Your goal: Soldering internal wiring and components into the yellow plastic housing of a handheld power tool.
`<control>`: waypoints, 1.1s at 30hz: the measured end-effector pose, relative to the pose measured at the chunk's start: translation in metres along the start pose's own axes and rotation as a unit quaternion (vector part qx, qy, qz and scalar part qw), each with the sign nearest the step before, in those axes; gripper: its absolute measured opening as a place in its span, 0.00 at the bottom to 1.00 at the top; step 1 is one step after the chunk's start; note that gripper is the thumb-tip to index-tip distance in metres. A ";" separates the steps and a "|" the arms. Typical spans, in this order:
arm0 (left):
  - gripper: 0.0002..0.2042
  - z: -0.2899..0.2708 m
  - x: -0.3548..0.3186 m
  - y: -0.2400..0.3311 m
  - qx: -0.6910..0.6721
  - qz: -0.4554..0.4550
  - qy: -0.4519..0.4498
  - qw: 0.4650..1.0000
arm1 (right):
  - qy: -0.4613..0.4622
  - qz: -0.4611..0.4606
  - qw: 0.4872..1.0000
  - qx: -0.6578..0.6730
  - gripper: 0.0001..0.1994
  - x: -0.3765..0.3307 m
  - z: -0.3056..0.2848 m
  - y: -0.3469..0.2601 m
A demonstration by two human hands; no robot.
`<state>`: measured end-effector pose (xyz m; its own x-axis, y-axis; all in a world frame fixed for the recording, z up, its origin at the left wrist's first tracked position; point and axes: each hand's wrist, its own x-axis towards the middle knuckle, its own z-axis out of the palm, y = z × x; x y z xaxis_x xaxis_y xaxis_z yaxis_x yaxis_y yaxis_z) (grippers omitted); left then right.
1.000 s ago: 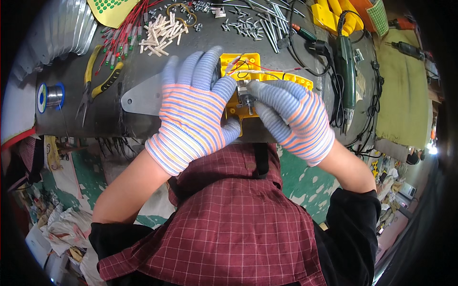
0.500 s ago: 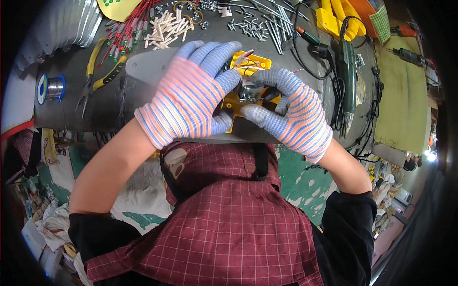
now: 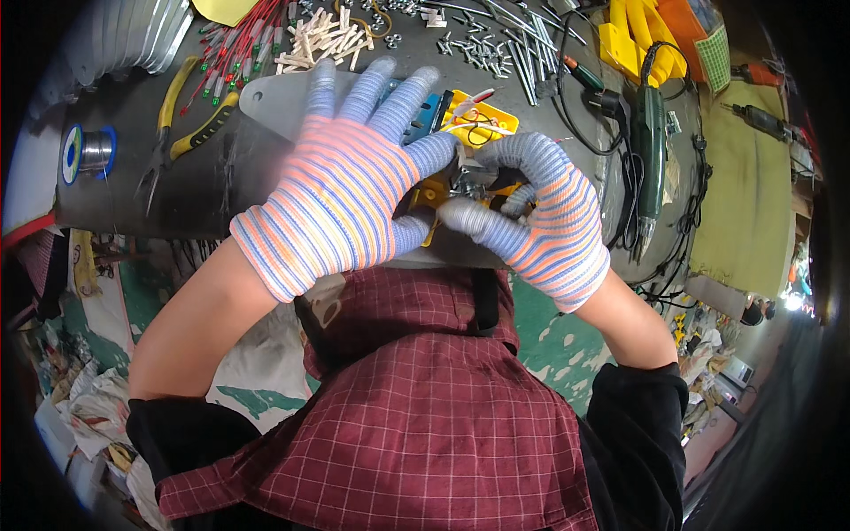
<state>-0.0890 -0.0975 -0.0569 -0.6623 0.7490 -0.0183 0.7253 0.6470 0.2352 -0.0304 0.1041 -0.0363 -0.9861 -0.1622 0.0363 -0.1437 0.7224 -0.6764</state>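
A yellow plastic casing (image 3: pixel 498 122) with thin wires (image 3: pixel 469 104) lies at the table's front edge, partly hidden under my hands. Beside it, a blue piece (image 3: pixel 427 119) shows behind my left fingers. Both hands wear striped knit gloves. My left hand (image 3: pixel 347 177) has its thumb and index finger around the casing's near left part, other fingers spread forward. My right hand (image 3: pixel 540 212) closes thumb and fingers around a small shiny metal part (image 3: pixel 467 184) over the casing; its exact kind is hidden. Under my left hand lies a grey flat plate (image 3: pixel 266 104).
Yellow-handled pliers (image 3: pixel 177 124) and a solder wire spool (image 3: pixel 88 155) lie left. Red-wired indicator lights (image 3: pixel 235 57), pale sticks (image 3: pixel 323 40), screws (image 3: pixel 478 55) and long rods (image 3: pixel 529 62) are at the back. A green power tool (image 3: pixel 651 159) with black cables lies right.
My left fingers have spread and lifted forward, uncovering the blue piece. The right hand keeps its grip by the metal part. The whole view has shifted slightly.
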 end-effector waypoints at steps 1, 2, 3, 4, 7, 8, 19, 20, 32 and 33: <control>0.37 0.001 -0.001 0.000 0.000 -0.003 0.000 1.000 | -0.003 -0.022 0.999 -0.036 0.21 0.001 -0.001 -0.003; 0.38 0.003 -0.001 0.000 0.005 -0.006 0.005 1.000 | -0.005 -0.044 0.996 -0.071 0.21 0.002 -0.001 -0.005; 0.40 0.004 -0.001 -0.001 0.010 -0.009 0.010 1.000 | -0.007 -0.045 0.996 -0.070 0.21 0.004 0.002 -0.005; 0.40 0.004 -0.001 -0.001 0.009 -0.008 0.010 1.000 | 0.014 -0.067 0.995 -0.068 0.20 0.005 0.006 -0.006; 0.40 0.006 -0.002 -0.004 -0.013 -0.005 0.035 0.999 | 0.047 -0.108 0.991 -0.069 0.19 0.005 0.011 -0.003; 0.40 0.011 -0.002 -0.007 -0.034 0.011 0.068 0.997 | 0.060 -0.127 0.988 -0.070 0.19 0.004 0.012 -0.002; 0.46 0.024 -0.007 -0.003 -0.068 -0.029 0.179 0.981 | 0.032 -0.040 0.999 -0.015 0.18 0.005 0.011 -0.003; 0.45 0.023 -0.009 -0.001 -0.049 -0.052 0.172 0.982 | 0.040 -0.028 0.999 -0.024 0.18 0.005 0.011 -0.004; 0.44 0.028 -0.013 -0.004 -0.078 -0.062 0.192 0.976 | 0.075 -0.102 0.990 0.067 0.17 0.005 0.025 0.009; 0.43 0.028 -0.012 -0.004 -0.077 -0.064 0.196 0.976 | 0.075 -0.103 0.990 0.067 0.17 0.004 0.023 0.010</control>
<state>-0.0781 -0.1051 -0.0848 -0.7883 0.5324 0.3086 0.6153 0.6795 0.3995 -0.0339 0.0953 -0.0596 -0.9401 -0.1872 0.2848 -0.3396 0.5871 -0.7348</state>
